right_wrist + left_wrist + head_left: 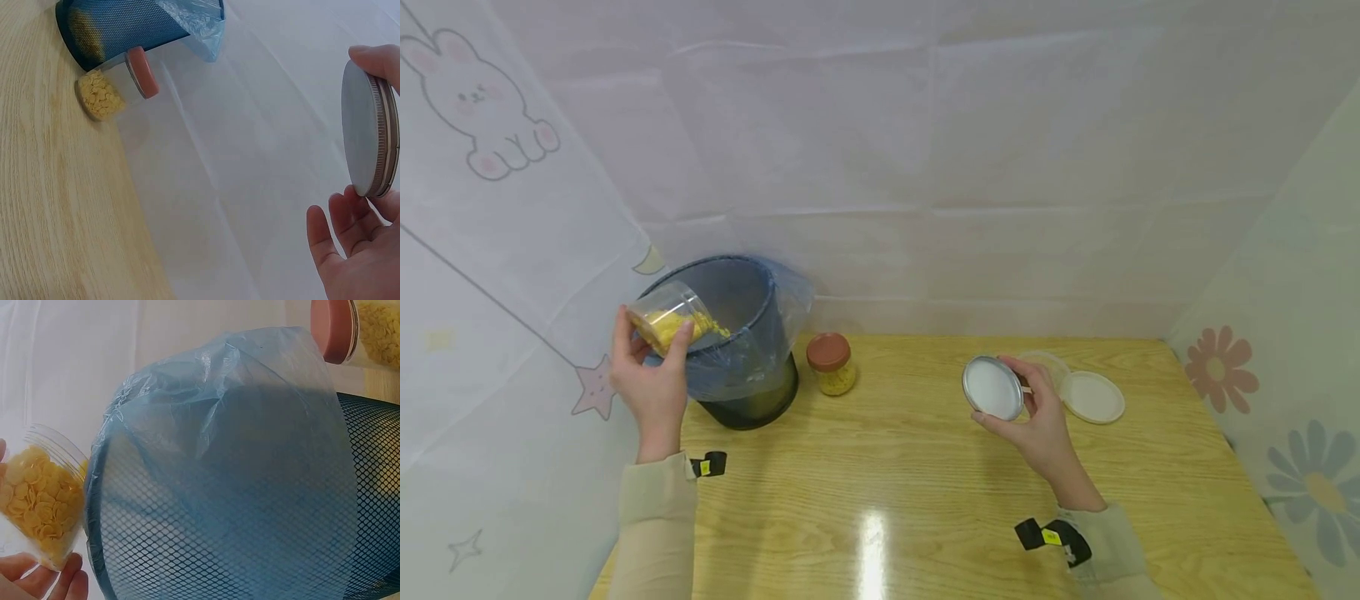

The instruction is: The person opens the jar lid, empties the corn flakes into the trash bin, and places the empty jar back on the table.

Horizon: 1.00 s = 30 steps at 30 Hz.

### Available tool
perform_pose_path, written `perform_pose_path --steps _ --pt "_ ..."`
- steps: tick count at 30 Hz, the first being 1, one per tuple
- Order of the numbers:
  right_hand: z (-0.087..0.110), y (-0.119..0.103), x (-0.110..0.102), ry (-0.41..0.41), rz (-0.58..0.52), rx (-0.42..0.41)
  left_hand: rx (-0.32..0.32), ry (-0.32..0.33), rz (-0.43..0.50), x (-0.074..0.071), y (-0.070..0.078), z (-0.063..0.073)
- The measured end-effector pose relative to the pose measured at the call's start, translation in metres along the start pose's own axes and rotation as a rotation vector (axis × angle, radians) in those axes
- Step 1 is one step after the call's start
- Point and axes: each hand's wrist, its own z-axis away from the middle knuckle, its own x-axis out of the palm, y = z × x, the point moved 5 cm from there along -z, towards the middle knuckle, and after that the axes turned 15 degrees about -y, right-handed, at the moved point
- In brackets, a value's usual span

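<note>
On the left, my left hand (653,396) grips a clear jar (664,302) tipped over the rim of a dark mesh bin (758,407). Yellow flakes (44,503) lie inside this jar, and some spill from its mouth into the bin. A thin blue bag (244,469) lines the bin and folds down over its outside. My right hand (1043,425) pinches a round silver jar lid (992,388) by its edge, above the table. In the right wrist view the lid's ribbed side (380,137) stands between thumb and fingers.
A second jar with a reddish-brown lid (828,352) and yellow flakes stands right of the bin. Behind the right hand, a cream round disc (1094,397) and a translucent round piece (1051,364) lie on the wooden table (880,450). Patterned sheets surround the table.
</note>
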Motion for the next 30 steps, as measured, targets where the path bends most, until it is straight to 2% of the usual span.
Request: perform_pose_path --steps 15,23,30 --pt "0.0006 0.0025 -0.0013 -0.001 0.005 0.019 0.002 0.005 -0.019 0.0021 0.0030 -0.0021" --pt "0.0010 0.0013 -0.0008 -0.005 0.007 0.020 0.086 0.011 -0.034 0.0060 0.0077 -0.0044" --pt "0.0014 -0.0019 -0.0008 -0.002 0.002 0.012 0.104 0.005 -0.055 0.0081 0.0074 -0.0057"
